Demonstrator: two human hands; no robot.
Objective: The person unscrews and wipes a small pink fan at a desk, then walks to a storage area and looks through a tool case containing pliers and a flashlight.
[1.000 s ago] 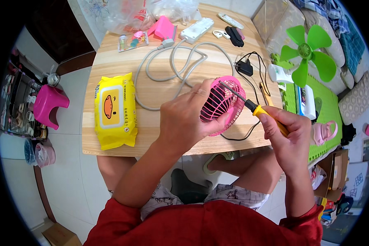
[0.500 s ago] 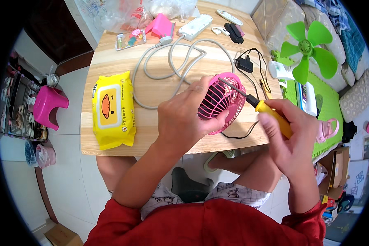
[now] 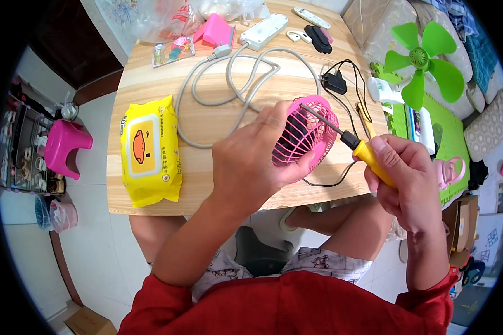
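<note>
A small pink fan (image 3: 299,137) with a wire-like cage is tilted above the front part of the table, and my left hand (image 3: 251,153) is closed around its left side. My right hand (image 3: 399,170) grips the yellow handle of a screwdriver (image 3: 370,155). The screwdriver's thin metal shaft slants up and left, with its tip at the upper rim of the pink cage. Whether the tip sits in a screw is too small to tell. A black cable (image 3: 336,180) curves over the table below the fan.
Yellow wipes pack (image 3: 151,153) lies at the table's left. Behind the fan are a looped grey cord (image 3: 191,134), a white power strip (image 3: 264,32) and a black adapter (image 3: 335,82). A green fan blade (image 3: 419,58) stands at right. A pink stool (image 3: 67,142) is on the floor.
My right hand has shifted its grip on the screwdriver, its fingers now wrapped further round the handle. The shaft shows more clearly. My left hand and the fan have barely moved.
</note>
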